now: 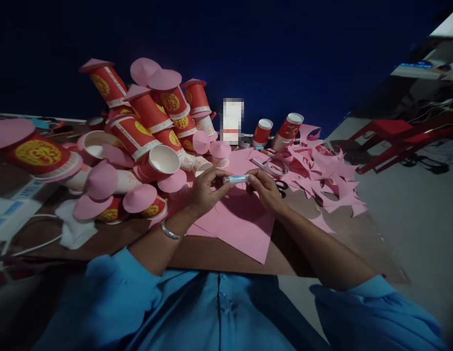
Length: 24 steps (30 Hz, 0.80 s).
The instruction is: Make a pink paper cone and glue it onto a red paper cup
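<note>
So, dead center of the frame there's a small white-and-blue tube (236,179), lying pretty much level, with the left hand (208,190) pinching 1 end and the right hand (266,192) pinching the other. Both grips are narrow, thumb and fingers closed on the tube. There's a silver bracelet (170,230) on the left wrist, and the blue shirt (212,312) fills most of the bottom of the frame.

Right under the hands are pink paper sheets (244,234), overlapping each other, 1 corner pointing down toward the near edge of the brown table (190,253). Just beside the right hand you can make out black scissor handles (282,187), partly hidden by it. A bit above those is a roll of clear tape (277,166), and then a messy heap of pink paper scraps (317,170) spreads to the right.

Left of center is a big pile of red paper-cup lanterns (146,114), lots of them wearing pink cone caps, tilted every which way. 2 more red-and-white cups (263,132) stand in the upper middle, right of a pixelated white rectangle (232,119). Far left there's a white power strip (16,207) next to something white and crumpled (76,226). Red stool (387,134) over on the right.
</note>
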Available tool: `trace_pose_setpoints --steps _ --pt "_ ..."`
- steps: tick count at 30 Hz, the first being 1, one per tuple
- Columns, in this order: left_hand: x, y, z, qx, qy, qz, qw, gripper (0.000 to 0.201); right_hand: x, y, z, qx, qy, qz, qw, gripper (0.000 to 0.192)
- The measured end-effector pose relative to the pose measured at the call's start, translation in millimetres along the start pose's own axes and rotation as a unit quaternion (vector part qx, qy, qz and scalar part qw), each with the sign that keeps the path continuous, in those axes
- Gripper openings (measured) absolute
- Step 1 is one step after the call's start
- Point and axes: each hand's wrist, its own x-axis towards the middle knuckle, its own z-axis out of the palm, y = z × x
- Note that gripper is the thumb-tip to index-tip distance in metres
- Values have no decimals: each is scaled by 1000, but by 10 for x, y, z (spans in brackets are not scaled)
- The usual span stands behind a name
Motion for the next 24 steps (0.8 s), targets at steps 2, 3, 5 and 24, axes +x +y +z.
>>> trace_pose_setpoints --steps 2,3,5,24 --pt "-1 3 3 -1 -9 9 1000 14 -3 11 -6 -18 4 12 1000 62" --pt "-2 6 4 4 -13 14 1000 14 -6 14 -7 -30 3 22 999 65" --pt "-2 10 5 18 -17 21 999 14 -10 16 -7 -45 4 36 998 70" --pt "12 -5 13 24 3 17 1000 11 5 92 8 -18 -1 7 1000 59"
